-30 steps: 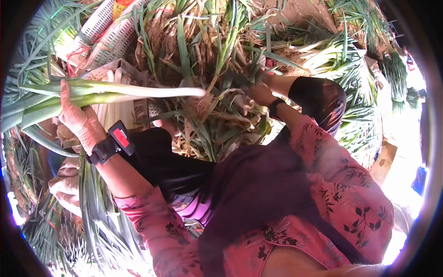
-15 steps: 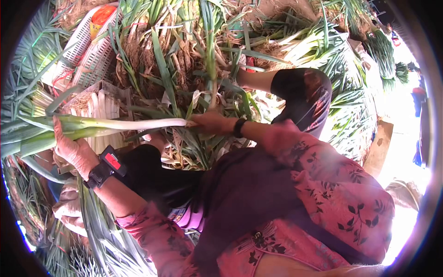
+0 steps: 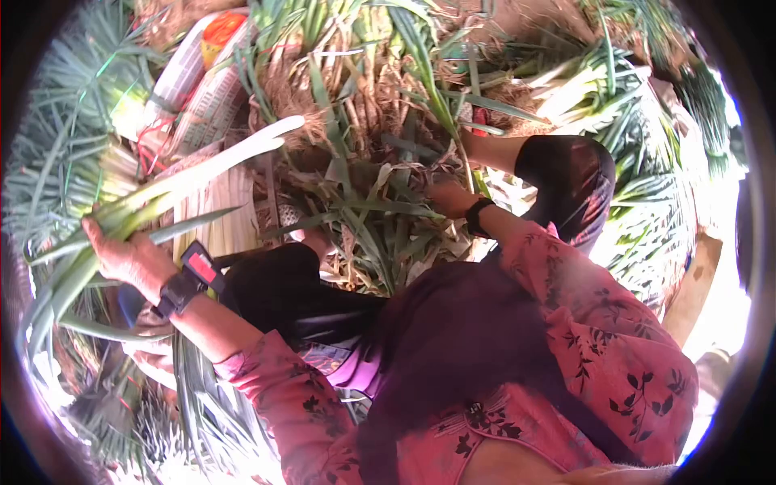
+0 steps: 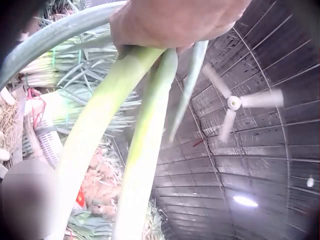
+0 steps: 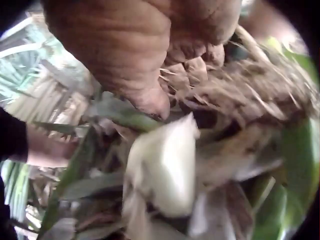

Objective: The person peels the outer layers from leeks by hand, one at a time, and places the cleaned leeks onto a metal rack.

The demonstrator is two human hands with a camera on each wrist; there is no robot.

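Observation:
Two thick leeks (image 3: 218, 166) extend from my left hand (image 3: 133, 259), which grips them around their green part. Their white ends point up and right, with roots at one tip. In the left wrist view, the pale stalks (image 4: 132, 170) run down from the fist. My right hand (image 3: 453, 198) is low over the heap of stripped leaves (image 3: 376, 230). The right wrist view shows its fingers (image 5: 187, 70) curled beside matted roots (image 5: 240, 90), with a pale piece of leek (image 5: 167, 170) just below the thumb; I cannot tell whether it holds anything.
Several unpeeled leeks (image 3: 356, 97) with dry roots are piled ahead. White peeled stalks (image 3: 214, 210) are stacked at left, near a white plastic basket (image 3: 206, 105). Green bundles (image 3: 598, 97) lie at right. A bent knee (image 3: 570, 174) stands beside the right hand.
My right hand met the leek's root end half a second ago and has since moved right, away from it. The held leeks' white ends have swung upward, and two ends now show apart.

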